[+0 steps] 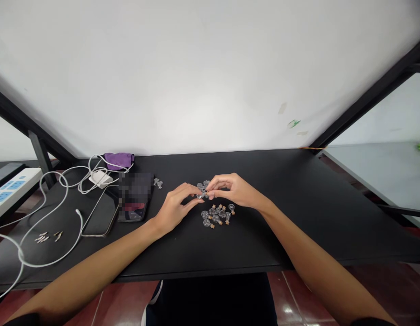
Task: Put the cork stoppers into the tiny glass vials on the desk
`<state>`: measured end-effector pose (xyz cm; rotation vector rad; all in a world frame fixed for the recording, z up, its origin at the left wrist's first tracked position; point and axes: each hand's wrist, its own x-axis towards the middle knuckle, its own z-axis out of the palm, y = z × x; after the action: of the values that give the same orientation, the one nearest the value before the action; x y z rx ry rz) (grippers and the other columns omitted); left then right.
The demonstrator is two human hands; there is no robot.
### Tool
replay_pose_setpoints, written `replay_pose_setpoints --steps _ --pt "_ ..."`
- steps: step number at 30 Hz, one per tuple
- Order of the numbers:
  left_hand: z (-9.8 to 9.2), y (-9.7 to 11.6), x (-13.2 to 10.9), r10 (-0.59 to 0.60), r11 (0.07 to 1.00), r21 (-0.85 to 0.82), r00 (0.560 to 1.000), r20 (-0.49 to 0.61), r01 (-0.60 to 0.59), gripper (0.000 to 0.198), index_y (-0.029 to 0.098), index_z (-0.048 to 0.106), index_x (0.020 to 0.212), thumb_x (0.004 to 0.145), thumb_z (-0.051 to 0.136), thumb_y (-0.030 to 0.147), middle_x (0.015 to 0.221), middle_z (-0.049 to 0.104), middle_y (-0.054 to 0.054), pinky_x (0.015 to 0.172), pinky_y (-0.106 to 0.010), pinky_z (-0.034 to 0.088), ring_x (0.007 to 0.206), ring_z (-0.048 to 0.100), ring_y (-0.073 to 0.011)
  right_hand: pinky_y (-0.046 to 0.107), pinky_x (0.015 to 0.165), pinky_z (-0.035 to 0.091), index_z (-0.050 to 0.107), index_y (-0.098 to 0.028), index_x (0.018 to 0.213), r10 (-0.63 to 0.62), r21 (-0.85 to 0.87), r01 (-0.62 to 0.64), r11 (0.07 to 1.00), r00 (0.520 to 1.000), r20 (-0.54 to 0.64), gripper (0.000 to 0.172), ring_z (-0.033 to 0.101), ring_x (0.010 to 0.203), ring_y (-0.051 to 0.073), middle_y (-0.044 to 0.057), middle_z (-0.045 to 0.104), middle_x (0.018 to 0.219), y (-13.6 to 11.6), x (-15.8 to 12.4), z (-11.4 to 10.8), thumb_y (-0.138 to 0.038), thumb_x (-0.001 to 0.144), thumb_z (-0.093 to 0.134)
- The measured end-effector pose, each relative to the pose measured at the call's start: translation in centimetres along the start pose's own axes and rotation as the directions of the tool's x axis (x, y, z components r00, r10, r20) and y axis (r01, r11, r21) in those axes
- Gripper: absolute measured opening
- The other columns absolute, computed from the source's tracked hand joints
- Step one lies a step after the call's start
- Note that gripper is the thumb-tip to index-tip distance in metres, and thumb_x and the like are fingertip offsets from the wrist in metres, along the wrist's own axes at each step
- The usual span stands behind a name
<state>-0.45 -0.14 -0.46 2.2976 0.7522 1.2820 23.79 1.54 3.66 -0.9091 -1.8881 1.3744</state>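
My left hand and my right hand meet above the black table, their fingertips pinched around a small glass bottle. Other tiny bottles are bunched between my fingers, and my hands partly hide them. Just below my right hand lies a loose group of cork-stoppered glass bottles. A couple of similar small glass pieces sit farther left, beyond my left hand.
A phone with a blurred screen lies left of my hands, beside a dark-framed phone. White cables, a white charger, a purple cloth, a power strip and small metal pieces lie farther left. A white wall rises behind.
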Motion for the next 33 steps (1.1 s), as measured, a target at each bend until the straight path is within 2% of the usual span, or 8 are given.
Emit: replay_pose_setpoints --steps 6,15,33 --pt "0.08 0.09 -0.08 -0.003 1.0 0.003 1.0 0.006 0.003 0.014 0.019 0.069 0.106 0.094 0.072 0.026 0.098 0.074 -0.007 0.079 -0.03 0.058 0.087 0.069 -0.0168 0.035 0.077 0.058 0.077 -0.018 0.095 0.03 0.012 -0.03 0.999 1.0 0.01 0.029 0.074 0.079 0.021 0.006 0.078 0.081 0.58 0.23 0.15 -0.045 0.086 0.077" --pt "0.23 -0.05 -0.24 0.035 0.999 -0.002 0.999 0.038 -0.035 0.007 0.019 0.068 0.095 0.094 0.072 0.023 0.096 0.072 -0.007 0.082 -0.031 0.059 0.09 0.07 -0.0174 0.037 0.078 0.058 0.077 -0.018 0.094 0.037 0.021 -0.037 0.999 0.999 0.003 0.028 0.075 0.079 0.022 0.006 0.079 0.081 0.6 0.29 0.39 -0.046 0.087 0.076" --pt "0.17 0.01 -0.26 0.068 0.998 0.011 0.995 0.068 -0.069 0.004 0.018 0.067 0.093 0.094 0.071 0.017 0.096 0.071 -0.006 0.08 -0.029 0.057 0.089 0.068 -0.0162 0.034 0.075 0.057 0.076 -0.018 0.09 0.072 0.029 -0.073 0.997 0.997 0.034 0.028 0.073 0.075 0.02 0.005 0.078 0.077 0.72 0.3 0.64 -0.046 0.088 0.076"
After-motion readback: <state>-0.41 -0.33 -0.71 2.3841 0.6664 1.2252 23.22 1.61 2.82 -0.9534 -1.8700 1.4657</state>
